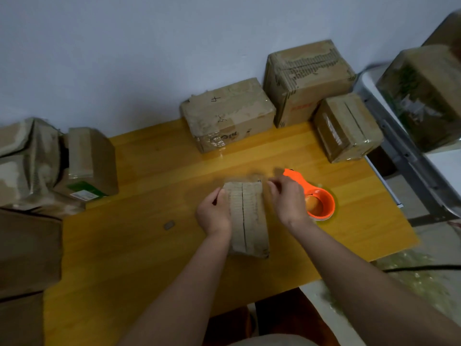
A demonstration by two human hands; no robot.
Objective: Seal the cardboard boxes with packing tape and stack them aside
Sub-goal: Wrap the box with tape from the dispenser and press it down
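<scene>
A small cardboard box (248,216) lies in the middle of the yellow wooden table (149,245), its top flaps closed with a dark seam down the centre. My left hand (214,214) grips its left side, fingers curled over the edge. My right hand (289,201) is at the box's upper right corner, fingers curled; motion blur hides what it touches. An orange tape dispenser (316,198) with a roll of packing tape sits on the table just right of my right hand.
Three taped boxes stand along the wall at the back: a flat one (227,113), a tall one (309,78) and a small one (346,126). More boxes (57,163) pile up at the left. A large wrapped box (424,96) rests on a white stand at the right.
</scene>
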